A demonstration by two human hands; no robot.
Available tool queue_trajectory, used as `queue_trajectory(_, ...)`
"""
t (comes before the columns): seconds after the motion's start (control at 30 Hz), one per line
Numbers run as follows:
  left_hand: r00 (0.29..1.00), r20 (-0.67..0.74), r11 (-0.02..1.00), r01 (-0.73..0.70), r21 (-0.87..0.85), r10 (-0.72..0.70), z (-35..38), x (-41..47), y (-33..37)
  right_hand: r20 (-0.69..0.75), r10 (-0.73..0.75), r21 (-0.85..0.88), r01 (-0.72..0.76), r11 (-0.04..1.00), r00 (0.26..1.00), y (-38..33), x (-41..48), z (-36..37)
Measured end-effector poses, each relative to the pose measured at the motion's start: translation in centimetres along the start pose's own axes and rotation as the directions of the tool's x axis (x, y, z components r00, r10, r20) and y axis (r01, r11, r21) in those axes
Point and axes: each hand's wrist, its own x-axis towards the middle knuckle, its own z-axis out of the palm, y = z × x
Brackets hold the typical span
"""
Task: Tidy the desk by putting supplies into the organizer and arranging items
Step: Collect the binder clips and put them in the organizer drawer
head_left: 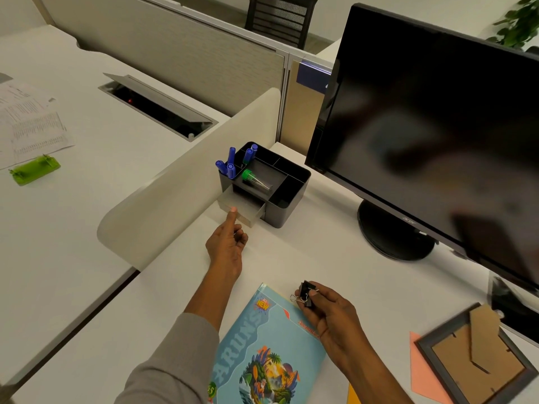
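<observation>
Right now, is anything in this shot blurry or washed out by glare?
Head view: the picture frame at lower right and the monitor edge are smeared by motion blur; the black screen shows dim reflections, no harsh glare; the organizer, both hands and the binder clip are sharp; wide-angle bending curves the desk edges.

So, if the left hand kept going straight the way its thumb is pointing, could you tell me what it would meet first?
The left hand would meet the front of the clear drawer, pulled partly out of the black organizer. Its thumb tip already appears to sit at that front, though actual contact is hard to confirm from this single view.
</observation>
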Motion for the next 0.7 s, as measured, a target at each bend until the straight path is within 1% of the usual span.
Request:
queue_trajectory(0.03, 0.998, -0.028, 0.996, -0.05, 0.076, 0.053, -0.2, -0.2, -0.1, 0.003, -0.002, 0.0, 0.002, 1.0, 1.0, -0.1, 0.1, 0.1)
queue_trajectory(0.07, 0.987, -0.063, 0.97, -0.129, 0.207, 0.145, -0.5, -0.4, -0.3, 0.005, -0.007, 0.0, 0.007, 1.0, 1.0, -0.1, 0.2, 0.3)
queue_trajectory(0.1, 0.957, -0.069, 0.892, -0.234, 0.386, 0.281, -1.0, -0.5, -0.6, 0.009, -0.012, -0.004, 0.012, 1.0, 1.0, -0.3, 0.4, 0.5)
queue_trajectory(0.13, 0.899, -0.012, 0.746, -0.355, 0.563, 0.437, -1.6, -0.7, -1.0, 0.016, -0.021, -0.01, 0.022, 1.0, 1.0, -0.4, 0.6, 0.8)
queue_trajectory(0.17, 0.824, 0.103, 0.562, -0.466, 0.683, 0.557, -2.2, -0.7, -1.5, 0.027, -0.035, -0.018, 0.035, 0.999, 0.999, -0.6, 0.8, 1.3)
queue_trajectory(0.2, 0.749, 0.237, 0.384, -0.551, 0.741, 0.619, -2.9, -0.7, -2.3, 0.04, -0.054, -0.031, 0.055, 0.998, 0.998, -0.9, 1.1, 1.9)
queue_trajectory(0.23, 0.701, 0.353, 0.243, -0.6, 0.763, 0.62, -3.6, -0.4, -3.2, 0.055, -0.079, -0.049, 0.082, 0.995, 0.995, -1.2, 1.4, 2.7)
queue_trajectory(0.27, 0.685, 0.437, 0.144, -0.617, 0.774, 0.583, -4.3, -0.1, -4.1, 0.07, -0.109, -0.076, 0.114, 0.991, 0.992, -1.7, 1.7, 3.6)
queue_trajectory(0.33, 0.686, 0.525, -0.008, -0.604, 0.797, 0.504, -5.2, 0.2, -5.4, 0.102, -0.175, -0.137, 0.188, 0.972, 0.979, -2.8, 2.1, 5.8)
queue_trajectory(0.4, 0.67, 0.576, -0.147, -0.584, 0.799, 0.468, -5.3, 0.1, -5.8, 0.14, -0.252, -0.197, 0.276, 0.941, 0.958, -4.1, 2.5, 8.4)
queue_trajectory(0.47, 0.66, 0.605, -0.25, -0.558, 0.792, 0.446, -5.0, -0.2, -5.7, 0.173, -0.352, -0.289, 0.389, 0.875, 0.92, -5.2, 3.3, 11.0)
queue_trajectory(0.53, 0.668, 0.603, -0.288, -0.532, 0.797, 0.435, -4.6, -0.3, -5.6, 0.222, -0.473, -0.399, 0.521, 0.754, 0.853, -5.9, 4.5, 13.4)
queue_trajectory(0.63, 0.682, 0.587, -0.286, -0.513, 0.809, 0.436, -4.4, -0.5, -5.7, 0.354, -0.609, -0.55, 0.685, 0.478, 0.709, -6.4, 6.2, 16.6)
queue_trajectory(0.7, 0.691, 0.579, -0.284, -0.505, 0.815, 0.434, -4.4, -0.4, -5.7, 0.468, -0.623, -0.609, 0.74, 0.286, 0.627, -6.3, 7.0, 18.2)
